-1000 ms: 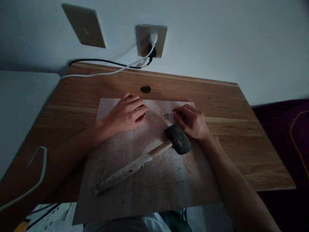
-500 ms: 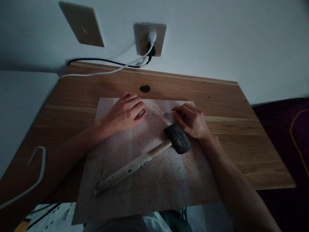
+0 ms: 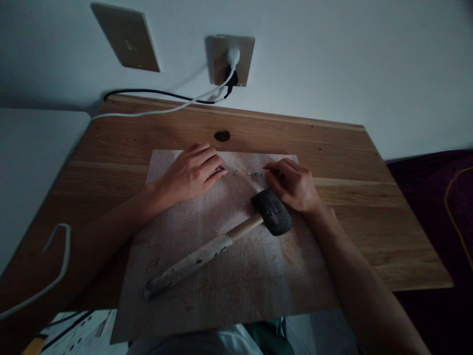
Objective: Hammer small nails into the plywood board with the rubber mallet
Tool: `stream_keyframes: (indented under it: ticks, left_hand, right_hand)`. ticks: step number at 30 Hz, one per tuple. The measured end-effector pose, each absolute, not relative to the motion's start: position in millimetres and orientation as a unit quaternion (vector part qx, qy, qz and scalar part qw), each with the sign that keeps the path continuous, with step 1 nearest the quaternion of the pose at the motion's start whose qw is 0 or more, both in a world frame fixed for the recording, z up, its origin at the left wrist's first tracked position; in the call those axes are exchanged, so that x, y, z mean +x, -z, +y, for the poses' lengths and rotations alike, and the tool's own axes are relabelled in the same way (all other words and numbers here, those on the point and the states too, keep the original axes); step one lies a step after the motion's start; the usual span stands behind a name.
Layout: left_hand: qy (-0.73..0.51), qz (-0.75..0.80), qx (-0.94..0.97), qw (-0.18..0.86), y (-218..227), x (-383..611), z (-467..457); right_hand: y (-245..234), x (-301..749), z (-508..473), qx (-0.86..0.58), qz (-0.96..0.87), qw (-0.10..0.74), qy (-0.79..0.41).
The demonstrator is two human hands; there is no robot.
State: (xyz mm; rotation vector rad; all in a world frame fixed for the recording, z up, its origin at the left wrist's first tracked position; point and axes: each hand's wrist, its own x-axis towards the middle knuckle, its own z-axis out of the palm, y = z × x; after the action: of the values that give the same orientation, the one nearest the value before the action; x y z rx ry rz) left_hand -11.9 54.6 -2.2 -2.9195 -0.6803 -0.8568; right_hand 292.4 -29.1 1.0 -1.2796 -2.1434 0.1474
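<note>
A pale worn board (image 3: 236,276) lies on a wooden desk (image 3: 362,197). A rubber mallet (image 3: 271,213) with a light wooden handle rests on the board, head to the right. My left hand (image 3: 192,172) lies on the board's far part, fingers curled together around a small metal pin at its fingertips. Several small nails (image 3: 253,174) lie between my hands. My right hand (image 3: 293,185) rests just beyond the mallet head, fingers bent and pinched near the nails; what they hold is too small to name.
A wall socket (image 3: 232,59) holds a white plug and a black plug, with cables (image 3: 155,103) running left along the desk's back edge. A round hole (image 3: 222,135) sits in the desk. A white cable (image 3: 55,266) loops at the left. Papers (image 3: 74,335) lie below.
My left hand's fingers have shifted slightly at the small pin. The right hand and the mallet have stayed in place.
</note>
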Motion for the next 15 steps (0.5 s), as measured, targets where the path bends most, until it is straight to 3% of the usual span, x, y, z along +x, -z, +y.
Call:
stream_keyframes:
  ticks: [15]
  left_hand:
    - [0.278,-0.18,-0.943,0.035,5.2,-13.1,58.8]
  right_hand:
    - [0.6,292.7,-28.6,-0.478,-0.816,0.322,-0.042]
